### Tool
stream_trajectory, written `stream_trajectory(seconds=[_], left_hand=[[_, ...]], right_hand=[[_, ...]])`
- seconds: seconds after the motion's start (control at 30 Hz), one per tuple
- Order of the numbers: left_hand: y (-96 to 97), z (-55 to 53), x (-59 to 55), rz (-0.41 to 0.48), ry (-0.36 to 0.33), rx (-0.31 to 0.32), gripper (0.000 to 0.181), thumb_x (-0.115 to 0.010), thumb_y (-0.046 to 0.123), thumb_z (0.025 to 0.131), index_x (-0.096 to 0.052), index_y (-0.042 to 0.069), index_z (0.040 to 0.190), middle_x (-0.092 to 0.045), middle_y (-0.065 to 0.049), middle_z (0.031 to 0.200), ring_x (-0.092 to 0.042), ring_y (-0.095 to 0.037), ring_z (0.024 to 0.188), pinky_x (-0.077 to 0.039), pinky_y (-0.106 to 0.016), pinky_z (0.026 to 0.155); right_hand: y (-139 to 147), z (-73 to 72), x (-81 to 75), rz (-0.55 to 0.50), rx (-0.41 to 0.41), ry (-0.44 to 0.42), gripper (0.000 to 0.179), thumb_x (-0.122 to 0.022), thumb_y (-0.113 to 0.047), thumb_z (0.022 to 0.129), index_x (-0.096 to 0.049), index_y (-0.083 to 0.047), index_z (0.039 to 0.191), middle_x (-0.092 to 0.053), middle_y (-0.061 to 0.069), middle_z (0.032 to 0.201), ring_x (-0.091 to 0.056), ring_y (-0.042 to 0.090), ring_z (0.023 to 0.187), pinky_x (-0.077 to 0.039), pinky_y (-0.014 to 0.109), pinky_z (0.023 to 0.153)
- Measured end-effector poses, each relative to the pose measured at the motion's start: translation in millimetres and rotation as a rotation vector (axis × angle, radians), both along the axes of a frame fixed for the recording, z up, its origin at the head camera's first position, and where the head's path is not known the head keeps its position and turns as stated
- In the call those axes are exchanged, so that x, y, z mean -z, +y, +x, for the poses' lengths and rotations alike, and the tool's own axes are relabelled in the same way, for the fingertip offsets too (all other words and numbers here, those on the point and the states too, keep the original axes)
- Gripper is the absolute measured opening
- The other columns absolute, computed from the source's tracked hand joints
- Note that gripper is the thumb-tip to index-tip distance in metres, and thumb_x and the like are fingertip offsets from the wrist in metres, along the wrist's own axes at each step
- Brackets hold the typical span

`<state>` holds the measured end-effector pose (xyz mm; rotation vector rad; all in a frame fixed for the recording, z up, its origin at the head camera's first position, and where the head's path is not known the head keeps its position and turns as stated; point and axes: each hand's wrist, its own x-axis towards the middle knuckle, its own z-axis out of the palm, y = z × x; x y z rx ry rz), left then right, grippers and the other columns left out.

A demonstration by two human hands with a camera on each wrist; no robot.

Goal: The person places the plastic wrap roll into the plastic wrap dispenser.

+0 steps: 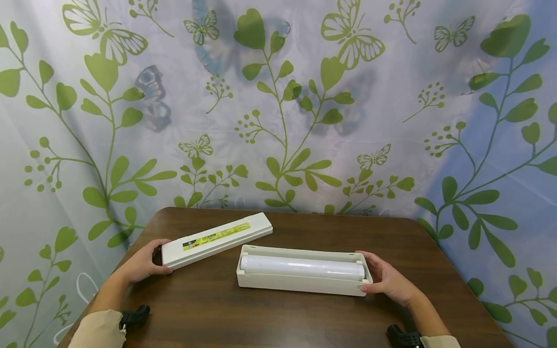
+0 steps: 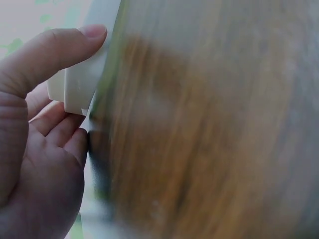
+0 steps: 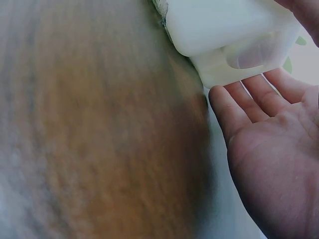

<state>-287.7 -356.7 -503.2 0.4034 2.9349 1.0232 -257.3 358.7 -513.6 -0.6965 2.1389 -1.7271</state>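
At the left of the head view, my left hand (image 1: 141, 263) grips the near end of a long white cling film box lid (image 1: 256, 223). A yellow-green label (image 1: 216, 236) runs along its top. The left wrist view shows the thumb on one side of the lid (image 2: 79, 82) and fingers at its end. My right hand (image 1: 391, 280) holds the right end of the open white box (image 1: 300, 284), thumb on the near side and fingers at the far corner. Inside lies a white, shiny roll of cling film (image 1: 302, 268). In the right wrist view, fingertips meet the end of the box (image 3: 224, 25).
Both pieces are over a dark brown wooden table (image 1: 217, 314), the lid slanting behind and left of the box. A curtain (image 1: 287, 145) with green leaves and butterflies hangs behind the table. Black straps with cameras (image 1: 136, 316) sit on the wrists.
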Motion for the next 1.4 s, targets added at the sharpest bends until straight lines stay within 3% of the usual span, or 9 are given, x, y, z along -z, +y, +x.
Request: stream_trajectory(seconds=[0.23,0.4,0.5,0.73,1.0,1.2,1.4], left_hand=[[2.1,2.5,-1.1,0.026,-0.003,0.002,0.086,-0.091,0.030,0.077,-0.045,-0.003,0.143,-0.054,-0.024,0.139,-0.053,-0.036,0.123,-0.047,-0.026,0.091],[2.3,1.7,-0.1,0.042,-0.004,-0.003,0.086,-0.090,0.028,0.077,-0.044,-0.004,0.142,-0.054,-0.024,0.137,-0.053,-0.034,0.122,-0.044,-0.020,0.090],[3.0,1.7,0.6,0.079,-0.001,0.009,0.085,-0.090,0.025,0.077,-0.043,-0.004,0.142,-0.055,-0.024,0.137,-0.054,-0.028,0.119,-0.045,-0.017,0.088],[7.0,2.9,2.1,0.211,-0.008,0.044,0.082,-0.090,0.015,0.076,-0.043,-0.006,0.139,-0.053,-0.025,0.139,-0.053,0.001,0.107,-0.047,-0.012,0.086],[12.4,5.2,0.3,0.270,0.028,0.042,0.078,-0.090,0.011,0.075,-0.046,-0.006,0.137,-0.055,-0.026,0.137,-0.053,0.006,0.104,-0.046,-0.010,0.084],[18.5,6.4,-0.1,0.243,0.104,0.044,0.079,-0.092,0.014,0.073,-0.049,-0.005,0.136,-0.054,-0.023,0.142,-0.051,0.009,0.107,-0.042,-0.007,0.087],[25.9,4.9,-1.3,0.225,0.129,0.021,0.082,-0.092,0.015,0.073,-0.049,-0.003,0.140,-0.056,-0.021,0.140,-0.052,0.005,0.108,-0.041,-0.005,0.090]], right_hand=[[1,0.0,0.4,0.005,-0.001,-0.006,0.088,-0.074,0.000,0.088,-0.020,0.002,0.157,-0.048,0.004,0.145,-0.059,0.012,0.118,-0.060,0.037,0.091],[1,-0.8,0.9,0.013,0.007,-0.007,0.089,-0.075,-0.001,0.088,-0.020,0.002,0.157,-0.046,0.009,0.147,-0.059,0.011,0.119,-0.059,0.035,0.093],[1,-0.9,1.1,0.015,0.011,-0.011,0.089,-0.075,-0.001,0.088,-0.019,0.002,0.158,-0.045,0.012,0.148,-0.059,0.011,0.119,-0.059,0.035,0.093],[0,0.4,-0.1,0.016,0.013,-0.022,0.089,-0.074,-0.001,0.088,-0.019,0.001,0.158,-0.044,0.011,0.148,-0.059,0.011,0.119,-0.059,0.035,0.093],[-1,1.8,-2.2,0.019,0.016,-0.021,0.090,-0.075,-0.002,0.088,-0.019,0.002,0.158,-0.046,0.008,0.147,-0.059,0.011,0.119,-0.059,0.035,0.092],[-1,1.9,-2.4,0.021,0.015,-0.017,0.091,-0.075,-0.002,0.088,-0.017,0.004,0.158,-0.042,0.019,0.150,-0.060,0.011,0.118,-0.059,0.035,0.092],[-1,0.6,-1.6,0.012,0.009,-0.018,0.091,-0.074,-0.001,0.088,-0.017,0.003,0.159,-0.037,0.027,0.153,-0.058,0.009,0.120,-0.058,0.034,0.093]])
